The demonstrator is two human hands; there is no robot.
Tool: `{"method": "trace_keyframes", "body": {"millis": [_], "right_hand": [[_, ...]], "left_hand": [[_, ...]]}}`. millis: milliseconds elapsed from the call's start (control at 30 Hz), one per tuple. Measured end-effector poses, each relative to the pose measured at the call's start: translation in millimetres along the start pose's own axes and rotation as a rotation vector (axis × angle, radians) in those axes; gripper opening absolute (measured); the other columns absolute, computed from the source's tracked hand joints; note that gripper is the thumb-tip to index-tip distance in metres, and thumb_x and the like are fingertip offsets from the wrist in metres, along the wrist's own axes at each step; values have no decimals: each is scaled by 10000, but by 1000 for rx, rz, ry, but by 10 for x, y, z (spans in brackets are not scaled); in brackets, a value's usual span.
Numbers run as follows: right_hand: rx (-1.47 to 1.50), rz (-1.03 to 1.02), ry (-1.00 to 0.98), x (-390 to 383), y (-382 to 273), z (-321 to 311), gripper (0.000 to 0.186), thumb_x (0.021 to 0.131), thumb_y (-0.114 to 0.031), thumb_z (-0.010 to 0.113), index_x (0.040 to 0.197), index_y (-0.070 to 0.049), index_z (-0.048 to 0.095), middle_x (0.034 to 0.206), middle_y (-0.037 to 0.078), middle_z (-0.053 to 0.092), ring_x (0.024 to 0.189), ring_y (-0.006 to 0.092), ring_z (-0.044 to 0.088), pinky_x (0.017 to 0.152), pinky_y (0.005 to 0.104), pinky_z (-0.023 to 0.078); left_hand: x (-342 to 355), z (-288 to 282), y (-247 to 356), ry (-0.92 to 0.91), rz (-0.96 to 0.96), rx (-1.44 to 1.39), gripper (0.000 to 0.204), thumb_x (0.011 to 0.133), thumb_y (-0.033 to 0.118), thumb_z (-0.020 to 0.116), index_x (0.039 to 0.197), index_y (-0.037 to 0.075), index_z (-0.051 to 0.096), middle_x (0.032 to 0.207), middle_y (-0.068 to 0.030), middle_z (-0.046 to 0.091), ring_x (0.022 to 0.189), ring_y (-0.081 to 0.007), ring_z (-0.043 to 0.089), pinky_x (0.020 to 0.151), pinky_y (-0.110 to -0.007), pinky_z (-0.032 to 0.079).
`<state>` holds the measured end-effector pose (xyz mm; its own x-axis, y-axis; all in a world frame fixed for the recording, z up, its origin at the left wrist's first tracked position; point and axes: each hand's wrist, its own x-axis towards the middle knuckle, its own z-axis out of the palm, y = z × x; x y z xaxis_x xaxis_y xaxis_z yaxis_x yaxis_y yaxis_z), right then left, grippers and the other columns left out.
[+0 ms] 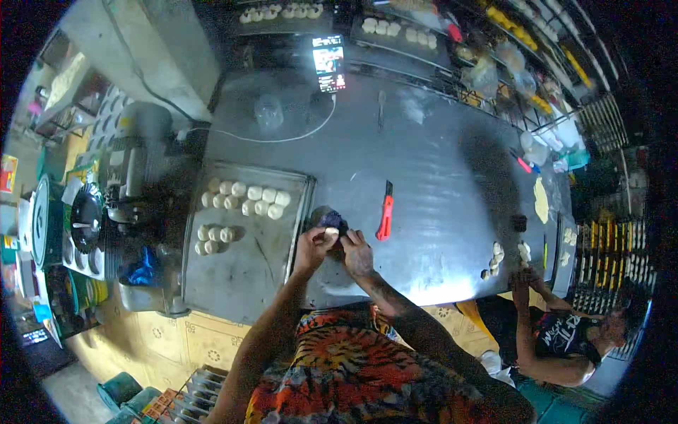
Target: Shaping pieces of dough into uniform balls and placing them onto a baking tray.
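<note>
My left hand (314, 251) is closed on a small pale piece of dough (331, 232) by its thumb and fingertips. My right hand (358, 254) is close beside it with fingers bent together; what they pinch, if anything, is too small to tell. Just beyond the fingertips is a dark purple lump (330, 218) of what looks like filling. Left of my hands a metal baking tray (247, 283) bears several rows of pale dough balls (261, 194). To the right, a red utility knife (385, 215) lies on the grey metal table (438, 169).
A lit phone (329, 63) with a white cable stands at the far side. At the right, a co-worker's hands (521, 281) work near pale dough pieces (525, 252) and a dark block (519, 223). A mixer-like machine (134, 162) stands left; racks (607, 247) line the right.
</note>
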<state>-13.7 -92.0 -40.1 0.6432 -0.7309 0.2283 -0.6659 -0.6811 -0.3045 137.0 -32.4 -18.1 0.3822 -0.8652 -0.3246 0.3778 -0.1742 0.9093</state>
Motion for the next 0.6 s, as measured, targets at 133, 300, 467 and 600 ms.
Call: {"method": "trace_keyframes", "body": {"millis": [133,300,467,600], "right_hand": [[7,-119,-31,-3,122,29,190,851,-123,566,1033,-82,608,1093,58,565,973,281,575,721,359,516],[341,-53,-119,40,277,90,83,882,-128,530,917,-57,554,1016,83,545,876,293,557,728,395,494],[201,-338,3,31,376,25,72,904,-109,493,888,-62,545,1005,82,541,868,282,556,711,384,482],[-2626,-713,616,185,480,-327,82,896,-113,528,929,-55,577,1001,88,535,885,281,548,723,375,461]], "left_hand": [[73,35,-57,55,19,289,190,882,122,723,982,-38,708,842,-56,704,699,-106,607,671,-235,485],[61,61,-32,10,47,35,189,881,123,718,981,-37,712,826,-51,695,697,-105,592,669,-230,474],[-60,118,-64,99,25,175,190,883,135,713,972,-33,714,819,-50,694,685,-109,580,665,-232,470],[-350,229,-99,285,21,57,237,884,187,725,949,-41,712,821,-66,698,688,-117,600,657,-239,486]]}}
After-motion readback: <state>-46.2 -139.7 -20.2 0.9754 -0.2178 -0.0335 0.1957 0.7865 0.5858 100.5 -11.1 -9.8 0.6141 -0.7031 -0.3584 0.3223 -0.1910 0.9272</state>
